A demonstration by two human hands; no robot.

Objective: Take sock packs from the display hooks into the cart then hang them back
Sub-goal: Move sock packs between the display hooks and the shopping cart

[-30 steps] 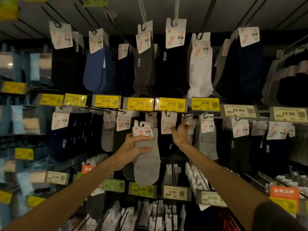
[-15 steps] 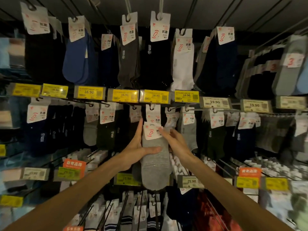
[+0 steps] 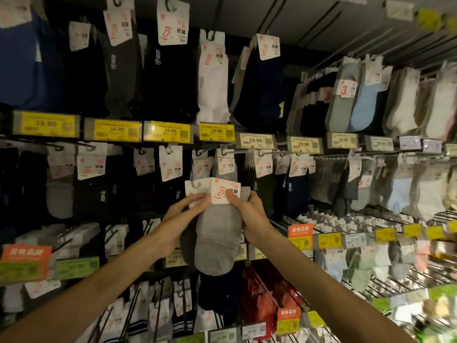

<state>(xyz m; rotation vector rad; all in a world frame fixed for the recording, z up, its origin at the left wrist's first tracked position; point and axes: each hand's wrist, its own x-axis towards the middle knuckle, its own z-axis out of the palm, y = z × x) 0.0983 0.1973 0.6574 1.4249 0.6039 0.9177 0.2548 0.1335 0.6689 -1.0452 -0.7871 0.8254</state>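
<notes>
Both hands are gripping a grey sock pack [image 3: 217,243] in front of a shop's sock wall. The left hand [image 3: 181,220] is closing on it from one side, the right hand [image 3: 251,216] from the other. The left fingers [image 3: 197,199] are curling onto the pack's white card [image 3: 223,191]. The right thumb is pinching the card's printed face and the rest of that hand is wrapping round the fabric behind it. A second flap of card with a hanger cut-out is showing beside the printed one, and whether it is caught on a rod cannot be told.

The pack is hanging toe-down between the two hands at the middle row of the display. Its card is sitting just below a display hook [image 3: 223,152], where another grey pack [image 3: 226,167] is hanging.

Dark sock packs are filling the hooks on either side. Above them, a strip of yellow price labels [image 3: 170,131] is reading 16.90, and paler labels [image 3: 255,140] to the right are reading 19.90.

On the top row a white sock pack [image 3: 212,90] is hanging among black and navy ones. Further right, a light-blue pack [image 3: 364,105] is showing among pale ones.

Below the right forearm, an orange sign [image 3: 300,230] is sitting on the lower rail, near a cluster of red packs [image 3: 265,295].
</notes>
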